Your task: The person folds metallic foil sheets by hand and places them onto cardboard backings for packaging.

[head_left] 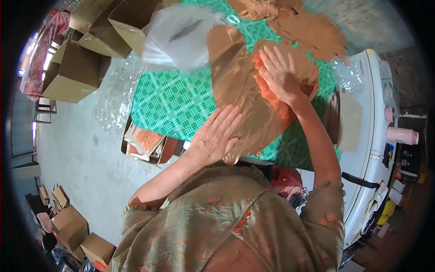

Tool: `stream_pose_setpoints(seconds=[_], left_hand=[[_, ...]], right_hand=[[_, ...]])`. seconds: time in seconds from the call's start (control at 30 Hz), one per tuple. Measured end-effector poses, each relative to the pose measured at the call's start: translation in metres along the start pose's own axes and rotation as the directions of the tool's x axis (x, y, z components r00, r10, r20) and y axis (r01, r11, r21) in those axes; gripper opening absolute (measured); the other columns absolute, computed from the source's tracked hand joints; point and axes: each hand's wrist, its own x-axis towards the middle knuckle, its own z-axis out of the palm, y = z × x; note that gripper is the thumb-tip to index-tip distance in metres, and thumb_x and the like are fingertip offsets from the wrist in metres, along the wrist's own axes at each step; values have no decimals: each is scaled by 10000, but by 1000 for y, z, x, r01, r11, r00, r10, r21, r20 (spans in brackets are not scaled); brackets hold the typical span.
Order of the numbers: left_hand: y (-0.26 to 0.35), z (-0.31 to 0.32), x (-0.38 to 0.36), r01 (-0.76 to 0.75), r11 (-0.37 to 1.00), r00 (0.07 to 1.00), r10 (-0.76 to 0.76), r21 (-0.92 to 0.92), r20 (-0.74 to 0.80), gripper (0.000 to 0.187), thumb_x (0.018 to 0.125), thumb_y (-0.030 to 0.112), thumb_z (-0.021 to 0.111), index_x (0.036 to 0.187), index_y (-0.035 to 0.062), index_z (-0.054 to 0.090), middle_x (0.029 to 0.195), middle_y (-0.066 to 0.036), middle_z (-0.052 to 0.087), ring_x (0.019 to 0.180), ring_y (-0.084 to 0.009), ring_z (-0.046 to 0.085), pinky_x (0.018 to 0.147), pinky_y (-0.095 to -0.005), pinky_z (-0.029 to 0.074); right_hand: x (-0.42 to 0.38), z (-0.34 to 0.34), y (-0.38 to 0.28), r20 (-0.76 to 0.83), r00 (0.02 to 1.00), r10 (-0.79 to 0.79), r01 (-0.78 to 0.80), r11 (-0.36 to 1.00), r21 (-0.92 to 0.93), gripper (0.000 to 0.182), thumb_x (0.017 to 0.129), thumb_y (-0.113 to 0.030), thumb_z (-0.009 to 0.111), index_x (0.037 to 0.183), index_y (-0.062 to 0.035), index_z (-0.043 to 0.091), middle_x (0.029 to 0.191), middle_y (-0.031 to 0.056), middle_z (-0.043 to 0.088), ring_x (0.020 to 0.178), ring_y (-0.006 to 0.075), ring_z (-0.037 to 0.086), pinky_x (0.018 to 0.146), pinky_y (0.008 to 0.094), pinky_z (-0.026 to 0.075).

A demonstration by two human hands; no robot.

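Observation:
A large sheet of thin, shiny copper-brown film (226,77), perhaps a foil balloon lying flat, spreads over a table with a green checked cloth (174,104). My left hand (215,136) rests flat on its lower left edge, fingers stretched out. Higher up, my right hand (278,75) lies palm down with fingers spread, on or beside a crumpled bright orange part (267,88) of the film. Neither hand grips anything. A stack of clear plastic bags (181,38) lies beyond the film on the left.
More copper-brown film (308,27) is heaped at the table's far right. Open cardboard boxes (74,72) stand at the left. A box of papers (145,140) sits below the table edge. To the right are a white appliance (374,118) and a pink bottle (403,135).

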Motion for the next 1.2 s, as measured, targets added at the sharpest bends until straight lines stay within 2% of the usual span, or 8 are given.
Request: stream_pose_setpoints(seconds=[0.1, 0.27, 0.47, 0.5, 0.6, 0.8, 0.97, 1.2], left_hand=[[1, 1, -1, 1, 1000, 1000, -1, -29, 0, 771, 1011, 363, 640, 1636, -1, 373, 1705, -183, 371, 1598, -344, 319, 1321, -493, 233], [-1, -4, 0, -10, 994, 999, 5, -112, -47, 729, 1038, 327, 626, 1646, 20, 366, 1708, -193, 359, 1596, -362, 320, 1313, -491, 257], [-19, -18, -6, 91, 866, 961, -205, -492, -183, 664, 1056, 181, 630, 1642, 22, 363, 1728, -214, 303, 1603, -390, 299, 1306, -462, 282], [-22, -27, -7, 120, 882, 959, -221, -455, -176, 612, 1047, 116, 643, 1607, 18, 417, 1731, -203, 305, 1600, -400, 306, 1298, -461, 300], [-34, -24, -19, 141, 885, 946, -253, -444, -204, 353, 991, 67, 707, 1338, 9, 671, 1592, -161, 523, 1561, -386, 387, 1253, -477, 383], [-33, -22, -31, 33, 929, 970, -119, -368, -213, 233, 898, 107, 804, 1122, 63, 761, 1354, -118, 674, 1406, -350, 551, 1132, -489, 463], [-29, -15, -29, -32, 945, 961, -60, -325, -269, 305, 847, 189, 846, 1101, 77, 720, 1311, -106, 641, 1298, -342, 584, 1068, -488, 466], [-28, -30, -12, -29, 960, 968, -42, -279, -247, 371, 875, 188, 813, 1199, 44, 705, 1371, -151, 618, 1354, -366, 550, 1107, -496, 451]], right_hand=[[-23, 6, -25, 13, 1000, -29, 29, 997, -70, 600, 1099, -436, 522, 1637, -186, 434, 1679, 62, 431, 1535, 315, 381, 1201, 667, 294], [-28, 11, -27, -49, 999, -20, 17, 999, -48, 591, 1093, -436, 534, 1631, -209, 442, 1672, 65, 437, 1525, 312, 397, 1175, 674, 331], [-29, 13, -27, -57, 998, -8, 7, 1000, -15, 577, 1093, -422, 544, 1627, -226, 445, 1673, 53, 438, 1541, 309, 392, 1198, 693, 322], [-28, 13, -27, -61, 998, -5, 5, 1000, -1, 575, 1095, -423, 542, 1627, -230, 445, 1674, 51, 437, 1542, 307, 392, 1199, 693, 322], [-30, 12, -28, -67, 998, -2, 4, 1000, 20, 570, 1103, -435, 529, 1630, -237, 442, 1680, 45, 433, 1549, 301, 387, 1207, 692, 310], [-30, 8, -30, -30, 999, 24, -23, 999, 41, 572, 1113, -458, 502, 1638, -241, 434, 1694, 43, 416, 1575, 299, 352, 1231, 691, 277], [-28, 6, -29, 8, 999, 31, -32, 999, 38, 589, 1111, -463, 502, 1650, -242, 410, 1705, 40, 399, 1583, 301, 334, 1236, 691, 269], [-28, 14, -29, 71, 996, 51, -49, 999, -23, 610, 1114, -480, 477, 1661, -227, 383, 1730, 45, 354, 1596, 314, 298, 1244, 693, 233]])
